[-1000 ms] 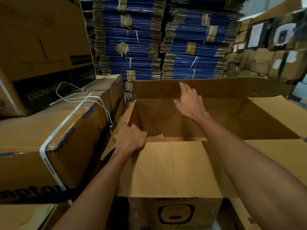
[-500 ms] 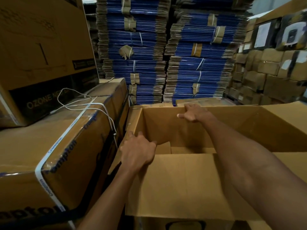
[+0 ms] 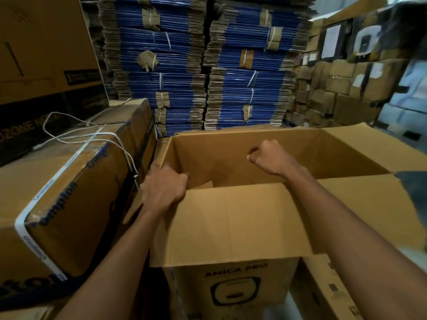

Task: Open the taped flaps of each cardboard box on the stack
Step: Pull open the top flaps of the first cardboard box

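1. Cardboard box [image 3: 231,285], "AMICA PRO" printed on its near face, stands directly under both hands; the top is wide open and the inside is plain brown and dim
2. Left hand [image 3: 164,188] sits at the box's near-left corner; the fingers are curled over the left rim and dip inside, gripping the edge; the thumb is hidden
3. Near flap [image 3: 231,225] begins just right of the left wrist and is folded outward toward the person, hanging over the printed face; the right forearm crosses its right corner
4. Right hand [image 3: 270,158] is over the open mouth, ahead and to the right of the left hand and well apart from it; knuckles up, fingers curled into a loose fist, nothing seen in it; it is close in front of the far inner wall, but contact cannot be told
5. Right flap [image 3: 369,204] is spread outward to the right of the right hand, beyond the forearm
6. Cardboard scrap [image 3: 203,184] lies inside the box just beside the left fingertips, one corner showing above the near flap's edge
7. Left of the left hand: a strapped carton [image 3: 69,204] with blue lettering, close against the open box; a white strap [image 3: 57,174] runs over its top edge and white cord [image 3: 76,132] lies looped on top
8. Beyond the right hand: bundles of flattened blue cartons [image 3: 161,65], tied and stacked high
9. Further right of that hand: a wall of small brown cartons [image 3: 346,93], blurred
10. Above and left of the left hand: a big box [image 3: 46,54] with "OZONE" on a dark band
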A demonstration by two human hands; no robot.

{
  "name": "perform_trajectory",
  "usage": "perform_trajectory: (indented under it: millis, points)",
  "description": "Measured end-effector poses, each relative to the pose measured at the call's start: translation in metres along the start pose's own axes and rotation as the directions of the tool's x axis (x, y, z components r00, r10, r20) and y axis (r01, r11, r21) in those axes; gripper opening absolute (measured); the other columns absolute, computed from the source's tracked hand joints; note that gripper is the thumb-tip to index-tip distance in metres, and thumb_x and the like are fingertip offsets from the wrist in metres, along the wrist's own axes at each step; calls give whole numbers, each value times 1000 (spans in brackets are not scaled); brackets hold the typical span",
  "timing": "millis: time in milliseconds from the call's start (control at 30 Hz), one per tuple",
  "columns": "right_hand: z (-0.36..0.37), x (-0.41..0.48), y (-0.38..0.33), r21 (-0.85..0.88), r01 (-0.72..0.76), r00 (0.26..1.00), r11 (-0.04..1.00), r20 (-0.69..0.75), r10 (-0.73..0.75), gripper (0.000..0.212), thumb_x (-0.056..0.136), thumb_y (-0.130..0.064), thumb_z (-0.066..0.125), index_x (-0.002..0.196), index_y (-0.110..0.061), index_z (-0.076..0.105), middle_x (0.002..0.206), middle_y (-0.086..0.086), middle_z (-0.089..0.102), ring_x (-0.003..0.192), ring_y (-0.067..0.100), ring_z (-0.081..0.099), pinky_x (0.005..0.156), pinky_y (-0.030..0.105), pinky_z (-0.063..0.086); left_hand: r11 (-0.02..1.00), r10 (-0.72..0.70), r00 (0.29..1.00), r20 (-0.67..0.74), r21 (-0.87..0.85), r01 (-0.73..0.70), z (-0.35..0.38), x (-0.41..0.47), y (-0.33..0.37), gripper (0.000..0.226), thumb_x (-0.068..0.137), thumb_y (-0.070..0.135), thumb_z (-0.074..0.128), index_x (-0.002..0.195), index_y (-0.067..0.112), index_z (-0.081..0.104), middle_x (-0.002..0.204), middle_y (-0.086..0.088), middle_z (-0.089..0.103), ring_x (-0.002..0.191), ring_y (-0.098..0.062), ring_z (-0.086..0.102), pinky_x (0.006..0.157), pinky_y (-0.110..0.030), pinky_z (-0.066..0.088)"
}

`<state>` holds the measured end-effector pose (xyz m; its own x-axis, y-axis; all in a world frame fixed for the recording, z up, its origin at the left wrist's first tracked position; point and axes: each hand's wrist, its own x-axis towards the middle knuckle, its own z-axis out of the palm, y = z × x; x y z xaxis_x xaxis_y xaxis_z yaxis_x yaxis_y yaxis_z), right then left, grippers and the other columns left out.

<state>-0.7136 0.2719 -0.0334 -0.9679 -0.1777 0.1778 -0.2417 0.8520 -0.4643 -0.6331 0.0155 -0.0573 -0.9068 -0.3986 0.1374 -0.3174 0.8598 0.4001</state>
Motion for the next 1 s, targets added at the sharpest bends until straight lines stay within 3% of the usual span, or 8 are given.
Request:
perform_trajectory:
  millis: [233,367,433,533,600,767,900,1000]
  points:
    - [-22,-118,91,-185,-30,839,982,-539,-76,23,102,-29,55,115,-17,70,114,6,72,107,24,64,100,43,42,926,250,856,-453,-147,-349,25,-39,-23,32,103,41,51,124,19,63,148,-11,46,140,-30,37,116,-52,22]
    - [-7,-164,158,42,-183,770,982,-614,170,49,104,-42,51,149,-24,45,162,5,35,148,23,30,121,47,12,790,21,874,-486,-528,-312,68,-78,-54,60,102,54,44,149,18,37,164,-10,15,148,-32,22,116,-47,21]
    - [9,-182,186,320,-219,686,922,-621,379,56,104,-50,45,155,-33,32,166,3,26,149,26,28,119,52,19,656,-176,888,-425,-723,-216,84,-89,-65,61,103,51,44,152,15,34,161,-13,22,144,-28,30,113,-39,28]
    - [33,-201,212,890,-32,590,455,-351,727,41,107,-49,36,138,-29,54,145,7,53,131,27,52,113,55,40,324,-415,891,-185,-945,-45,108,-93,-81,44,104,44,48,138,19,56,148,-4,47,133,-20,47,105,-34,41]
    - [50,-209,220,990,33,642,134,-123,756,27,110,-29,37,116,-28,63,138,8,61,128,26,57,110,50,44,179,-370,929,-22,-983,48,126,-100,-92,19,101,28,55,113,25,69,121,2,68,114,-22,64,90,-28,54]
    - [76,-204,238,940,-219,735,261,-17,678,58,99,3,52,150,-22,40,145,1,52,128,32,52,107,57,42,480,-48,954,296,-831,282,149,-99,-108,57,103,-2,47,154,20,37,138,-4,56,122,-31,57,94,-43,50]
    - [66,-187,244,793,-423,776,439,66,627,43,98,7,52,135,-15,45,104,12,58,103,52,55,83,49,54,592,-101,902,420,-703,394,139,-96,-101,27,102,-8,44,122,4,58,116,-16,61,124,-35,54,87,-38,38]
    - [59,-176,244,731,-494,773,470,122,623,30,89,-6,71,108,-18,51,114,27,56,93,41,57,67,27,55,614,-53,885,463,-684,395,126,-102,-89,31,102,-9,43,130,-5,56,123,-18,60,121,-36,55,84,-33,43]
